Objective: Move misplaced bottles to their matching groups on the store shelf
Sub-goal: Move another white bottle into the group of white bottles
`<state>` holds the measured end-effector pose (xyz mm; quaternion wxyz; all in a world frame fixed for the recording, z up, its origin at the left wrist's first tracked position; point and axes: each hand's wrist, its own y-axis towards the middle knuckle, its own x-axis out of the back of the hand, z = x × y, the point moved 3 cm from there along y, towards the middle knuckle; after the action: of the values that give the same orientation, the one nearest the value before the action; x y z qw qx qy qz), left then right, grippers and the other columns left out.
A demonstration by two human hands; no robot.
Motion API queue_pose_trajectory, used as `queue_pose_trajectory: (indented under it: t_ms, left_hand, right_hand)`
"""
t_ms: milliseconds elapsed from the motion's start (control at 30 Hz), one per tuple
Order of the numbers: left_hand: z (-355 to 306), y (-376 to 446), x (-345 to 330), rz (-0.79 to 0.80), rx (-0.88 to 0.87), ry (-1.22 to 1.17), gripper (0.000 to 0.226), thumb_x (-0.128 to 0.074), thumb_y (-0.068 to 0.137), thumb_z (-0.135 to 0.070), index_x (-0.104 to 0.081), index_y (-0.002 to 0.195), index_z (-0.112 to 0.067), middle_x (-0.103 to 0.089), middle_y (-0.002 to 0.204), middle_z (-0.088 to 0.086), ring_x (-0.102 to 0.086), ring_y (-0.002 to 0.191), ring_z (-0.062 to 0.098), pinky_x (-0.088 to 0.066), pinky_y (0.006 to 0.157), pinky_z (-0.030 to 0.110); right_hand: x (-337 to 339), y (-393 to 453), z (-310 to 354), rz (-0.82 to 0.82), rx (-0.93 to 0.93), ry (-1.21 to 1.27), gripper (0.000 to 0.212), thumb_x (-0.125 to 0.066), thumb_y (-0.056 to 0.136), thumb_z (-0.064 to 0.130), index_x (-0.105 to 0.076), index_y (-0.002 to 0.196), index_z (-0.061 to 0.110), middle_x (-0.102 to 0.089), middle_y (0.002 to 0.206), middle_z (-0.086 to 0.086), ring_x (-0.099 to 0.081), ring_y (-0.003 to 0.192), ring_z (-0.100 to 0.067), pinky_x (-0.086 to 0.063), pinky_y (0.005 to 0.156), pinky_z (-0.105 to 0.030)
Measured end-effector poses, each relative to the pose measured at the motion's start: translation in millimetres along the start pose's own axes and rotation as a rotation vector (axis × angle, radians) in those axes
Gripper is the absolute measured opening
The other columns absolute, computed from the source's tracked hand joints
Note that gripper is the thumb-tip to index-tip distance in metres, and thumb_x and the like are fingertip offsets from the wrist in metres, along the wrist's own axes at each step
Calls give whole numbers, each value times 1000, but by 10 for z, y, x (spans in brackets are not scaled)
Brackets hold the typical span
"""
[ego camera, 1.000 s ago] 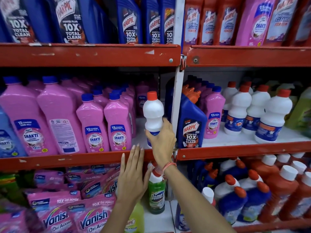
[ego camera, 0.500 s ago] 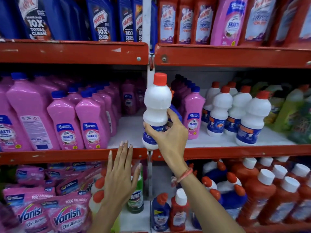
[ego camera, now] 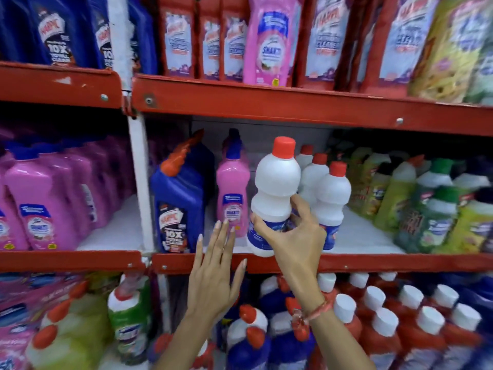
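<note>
Left hand: open, fingers spread, flat before the red metal shelf edge.
Right hand: gripping the white plastic bottle with red cap at its labelled base — probably full, heavy, smooth; its pinched waist offers surer purchase.
Bottle: upright, just left of the matching white bottles.

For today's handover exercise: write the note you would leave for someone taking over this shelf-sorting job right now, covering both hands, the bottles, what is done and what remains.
Right hand: gripping the white red-capped bottle low on its body, upright, at the front edge of the middle shelf.
Left hand: open, empty, fingers spread by the shelf edge.
Matching white bottles stand just right of it.
Done: bottle brought to its group.
Left: set it down and release; one pink bottle and one blue bottle beside them look misplaced.
</note>
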<state>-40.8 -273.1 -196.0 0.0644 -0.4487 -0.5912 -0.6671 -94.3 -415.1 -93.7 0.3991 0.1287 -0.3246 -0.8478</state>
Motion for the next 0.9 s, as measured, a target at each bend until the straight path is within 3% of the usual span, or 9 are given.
queue_pose_trajectory:
  t_ms: [167, 300, 467, 900]
  left_hand:
    - [-176, 156, -247, 16, 27, 35, 62, -32, 99, -43, -34, 151, -8, -29, 161, 8, -29, 149, 22, -5, 126, 40]
    - [-185, 170, -409, 15, 84, 79, 64, -33, 99, -45, -31, 152, -9, -30, 161, 7, -27, 150, 20, -11, 124, 47]
    - [-181, 176, -466, -14, 99, 139, 65, -29, 100, -47, -31, 152, -9, -31, 161, 7, -25, 150, 19, -9, 124, 52]
    - [-182, 166, -474, -52, 99, 148, 64, -26, 101, -48, -32, 152, -9, -30, 161, 6, -24, 150, 19, -7, 125, 51]
  right_hand:
    - [218, 212, -350, 8, -12, -26, 60, -89, 65, 32, -61, 117, 32, -71, 106, 14, -69, 98, -6, -59, 87, -35]
    - [260, 320, -564, 26, -4, -43, 56, -88, 66, 30, -62, 116, 30, -70, 104, 16, -67, 97, -5, -58, 85, -30]
    - [195, 415, -821, 55, -52, -49, 57, -88, 64, 31, -62, 115, 28, -72, 105, 10, -68, 97, -11, -58, 85, -35]
    - [106, 408, -899, 127, -68, -89, 58, -86, 67, 34, -61, 118, 26, -70, 107, 9, -66, 97, -12, -57, 87, -31]
